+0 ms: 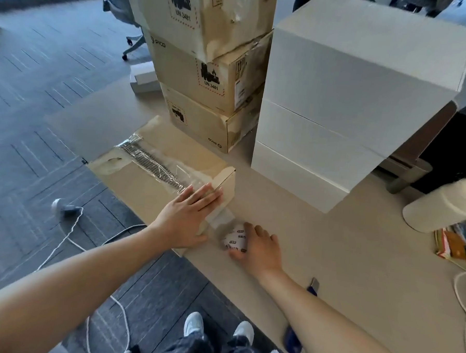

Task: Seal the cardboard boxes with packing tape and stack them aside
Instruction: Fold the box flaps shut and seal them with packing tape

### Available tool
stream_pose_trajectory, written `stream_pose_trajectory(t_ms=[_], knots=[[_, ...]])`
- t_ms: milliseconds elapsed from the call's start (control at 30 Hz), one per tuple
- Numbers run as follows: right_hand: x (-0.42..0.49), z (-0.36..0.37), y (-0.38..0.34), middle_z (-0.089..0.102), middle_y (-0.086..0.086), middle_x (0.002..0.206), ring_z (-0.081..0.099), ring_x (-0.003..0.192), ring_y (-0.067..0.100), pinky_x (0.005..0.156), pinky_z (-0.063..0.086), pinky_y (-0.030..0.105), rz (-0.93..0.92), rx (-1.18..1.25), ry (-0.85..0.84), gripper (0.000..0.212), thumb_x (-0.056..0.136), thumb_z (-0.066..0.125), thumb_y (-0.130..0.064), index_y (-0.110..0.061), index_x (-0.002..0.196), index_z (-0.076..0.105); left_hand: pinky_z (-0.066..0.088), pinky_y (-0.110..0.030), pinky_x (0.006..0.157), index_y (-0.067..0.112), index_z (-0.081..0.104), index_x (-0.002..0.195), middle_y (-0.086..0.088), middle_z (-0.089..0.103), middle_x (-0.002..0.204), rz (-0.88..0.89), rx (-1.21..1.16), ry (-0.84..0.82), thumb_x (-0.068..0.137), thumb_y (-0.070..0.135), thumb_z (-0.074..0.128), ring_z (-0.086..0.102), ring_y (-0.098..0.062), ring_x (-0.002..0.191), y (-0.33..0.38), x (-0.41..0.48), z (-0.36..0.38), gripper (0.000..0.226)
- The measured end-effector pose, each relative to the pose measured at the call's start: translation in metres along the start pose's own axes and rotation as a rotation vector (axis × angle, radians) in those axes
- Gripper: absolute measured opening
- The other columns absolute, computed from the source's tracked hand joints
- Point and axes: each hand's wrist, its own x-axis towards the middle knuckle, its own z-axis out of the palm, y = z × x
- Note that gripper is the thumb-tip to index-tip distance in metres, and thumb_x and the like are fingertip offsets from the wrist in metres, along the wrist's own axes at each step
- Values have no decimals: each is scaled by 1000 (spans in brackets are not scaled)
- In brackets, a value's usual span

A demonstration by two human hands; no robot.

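Brown and flat, the cardboard box (156, 177) lies at centre left of the frame, along the table's (330, 262) left edge, with clear tape already over its top seam. Your left hand (189, 217) lies flat on the box's near right corner, fingers straight and together. It presses the tape where it turns over the edge, which I judge pins the strip down while you pull.

A clear strip (221, 219) runs from that corner down to the tape roll (235, 240). Your right hand (260, 248) grips the roll on the tabletop, fingers curled over it, wrist low, probably to hold the strip taut for cutting.

Stacked brown boxes (205, 67) and white boxes (338, 101) stand behind, in the upper half.
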Motion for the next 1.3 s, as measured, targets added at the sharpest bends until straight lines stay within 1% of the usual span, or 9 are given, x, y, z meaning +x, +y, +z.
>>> stream_pose_trajectory(t_ms=[133, 233, 300, 367, 467, 733, 1033, 1167, 1300], knots=[[-9, 7, -1, 52, -2, 128, 49, 117, 23, 92, 33, 41, 25, 83, 6, 84, 78, 54, -72, -27, 144, 28, 19, -35, 123, 22, 35, 153, 4, 32, 159, -131, -409, 197, 96, 48, 51, 22, -10, 150, 47, -20, -7, 65], [-16, 5, 10, 48, -3, 137, 45, 124, 23, 98, 30, 43, 108, 141, -35, 87, 81, 53, -71, -28, 149, 21, 49, -18, 84, 29, 72, 114, 17, 72, 106, -626, -1143, 226, 91, 32, 70, 63, 4, 101, 100, -38, -16, 23], [-20, 5, 14, 47, -3, 139, 44, 125, 24, 100, 29, 44, 157, 141, -74, 84, 83, 50, -71, -29, 150, 21, 46, -22, 73, 26, 72, 101, 12, 72, 93, -949, -1401, 221, 87, 37, 73, 65, -4, 92, 113, -34, -4, 18], [-26, 7, 15, 49, -3, 138, 46, 124, 23, 100, 29, 45, 184, 135, -73, 79, 84, 49, -71, -28, 146, 26, 47, -30, 78, 24, 66, 107, 11, 69, 100, -1115, -1518, 182, 84, 43, 75, 62, -10, 96, 112, -23, 7, 30], [-32, 5, 7, 51, -4, 135, 48, 122, 23, 99, 28, 43, 194, 126, -47, 75, 83, 50, -71, -29, 142, 34, 50, -35, 90, 22, 62, 114, 11, 70, 103, -1155, -1675, 134, 84, 39, 76, 64, -14, 98, 108, 0, 19, 37], [-84, 6, 63, 48, 6, 127, 48, 114, 27, 91, 39, 35, 529, 38, -38, 49, 86, 57, -22, -15, 131, 39, 46, -24, 67, 16, 69, 95, -5, 71, 99, -1128, -1756, 89, 89, 18, 73, 64, -20, 86, 106, 20, 40, 7], [-130, 12, 106, 58, 7, 120, 60, 105, 25, 74, 45, 30, 825, 281, -209, 50, 89, 66, -37, -13, 125, 42, 41, -18, 64, 11, 66, 112, -7, 66, 106, -1149, -1893, 163, 91, 15, 68, 60, -11, 79, 111, 21, 42, 21], [-122, 12, 106, 61, 6, 118, 61, 101, 22, 70, 44, 28, 821, 331, -226, 41, 90, 65, -30, -13, 123, 48, 47, -24, 70, 12, 69, 100, -10, 69, 107, -1159, -1905, 147, 88, 13, 72, 63, -15, 79, 108, 22, 43, 12], [-108, 11, 108, 57, 8, 121, 55, 91, 19, 74, 44, 28, 744, 358, -241, 29, 92, 59, -23, -14, 119, 52, 48, -34, 91, 8, 71, 110, -8, 72, 112, -1152, -1916, 127, 86, 13, 75, 66, -27, 108, 104, 23, 45, 25]])
